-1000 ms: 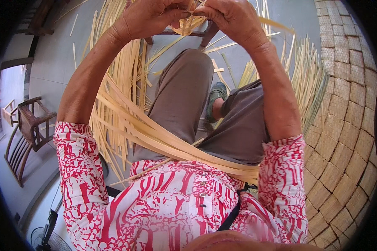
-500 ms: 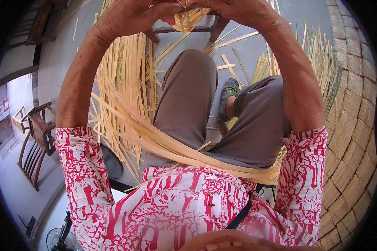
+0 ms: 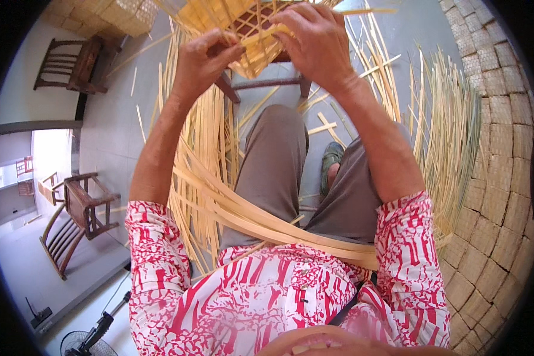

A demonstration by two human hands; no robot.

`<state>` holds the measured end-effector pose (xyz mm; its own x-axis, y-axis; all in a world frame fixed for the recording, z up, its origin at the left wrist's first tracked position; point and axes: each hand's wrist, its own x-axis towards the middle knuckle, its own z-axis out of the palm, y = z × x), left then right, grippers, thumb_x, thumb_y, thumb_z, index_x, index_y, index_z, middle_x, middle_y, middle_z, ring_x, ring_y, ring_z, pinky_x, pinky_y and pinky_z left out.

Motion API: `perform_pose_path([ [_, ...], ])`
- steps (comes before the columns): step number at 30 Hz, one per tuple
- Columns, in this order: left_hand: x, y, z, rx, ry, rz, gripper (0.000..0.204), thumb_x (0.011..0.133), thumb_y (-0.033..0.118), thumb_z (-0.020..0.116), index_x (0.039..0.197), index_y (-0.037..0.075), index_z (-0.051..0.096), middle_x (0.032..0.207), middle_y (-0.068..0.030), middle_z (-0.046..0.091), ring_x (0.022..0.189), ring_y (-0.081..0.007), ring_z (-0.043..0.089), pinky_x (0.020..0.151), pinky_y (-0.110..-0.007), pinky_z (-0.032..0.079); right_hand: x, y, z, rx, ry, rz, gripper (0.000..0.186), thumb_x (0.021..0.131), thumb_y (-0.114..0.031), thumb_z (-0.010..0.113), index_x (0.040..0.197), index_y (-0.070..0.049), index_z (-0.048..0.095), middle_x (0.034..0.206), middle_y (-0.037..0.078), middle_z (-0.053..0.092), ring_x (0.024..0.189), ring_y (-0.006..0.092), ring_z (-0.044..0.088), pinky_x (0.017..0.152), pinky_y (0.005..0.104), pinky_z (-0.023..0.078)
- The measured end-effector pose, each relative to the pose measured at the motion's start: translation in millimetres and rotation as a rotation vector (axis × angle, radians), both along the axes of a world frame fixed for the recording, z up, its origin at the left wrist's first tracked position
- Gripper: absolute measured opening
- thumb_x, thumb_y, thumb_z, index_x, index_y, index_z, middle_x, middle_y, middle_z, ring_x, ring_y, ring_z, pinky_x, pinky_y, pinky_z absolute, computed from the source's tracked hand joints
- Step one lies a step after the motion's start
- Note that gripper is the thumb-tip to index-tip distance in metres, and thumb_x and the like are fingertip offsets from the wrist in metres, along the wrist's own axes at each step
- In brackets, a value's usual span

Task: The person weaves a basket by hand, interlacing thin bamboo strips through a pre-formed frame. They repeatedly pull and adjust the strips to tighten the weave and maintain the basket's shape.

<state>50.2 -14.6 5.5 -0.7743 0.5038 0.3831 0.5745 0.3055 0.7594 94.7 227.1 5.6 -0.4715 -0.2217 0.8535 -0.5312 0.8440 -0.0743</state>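
The open-weave basket [image 3: 254, 64] is over a dark wooden stool [image 3: 270, 84], beyond the knees; the right hand [image 3: 314, 41] pinches a flat pale strip [image 3: 260, 43] across the weave; the left hand [image 3: 202, 61] bunches its fingertips alongside, their hold unclear; long loose strips [image 3: 279, 225] cross the lap.

I saw a white buttoned shirt [image 3: 249, 302] splashed with crimson, with elbow-length sleeves [image 3: 406, 249]. Below it were grey-brown trousers [image 3: 273, 160] and a dark green shoe [image 3: 333, 152].
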Motion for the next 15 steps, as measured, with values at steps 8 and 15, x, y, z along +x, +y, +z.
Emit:
perform_pose_path([
  [8, -5.2, -0.3, -19.1, 0.210, -0.192, 0.035, 0.007, 0.090, 0.003, 0.076, 0.093, 0.001, 0.070, 0.081, 0.0022, 0.067, 0.073, -0.0027, 0.063, 0.064, -0.019, 0.050, -6.8, -8.4, -33.4, -1.622, -1.089, 0.445, 0.020, 0.104, -0.011, 0.049, 0.116, -0.001, 0.061, 0.104, 0.012, 0.069, 0.101, 0.0237, 0.068, 0.091, 0.0390, 0.056],
  [15, 4.9, 10.5, -20.1, 0.165, -0.010, 0.105, 0.016, 0.084, 0.003, 0.082, 0.092, 0.002, 0.068, 0.082, 0.0007, 0.066, 0.072, -0.0031, 0.063, 0.063, -0.019, 0.050, 0.1, -17.8, -15.6, -2.102, -0.838, 0.557, 0.020, 0.107, -0.008, 0.039, 0.123, -0.002, 0.049, 0.115, 0.019, 0.064, 0.106, 0.0312, 0.066, 0.098, 0.0463, 0.055],
])
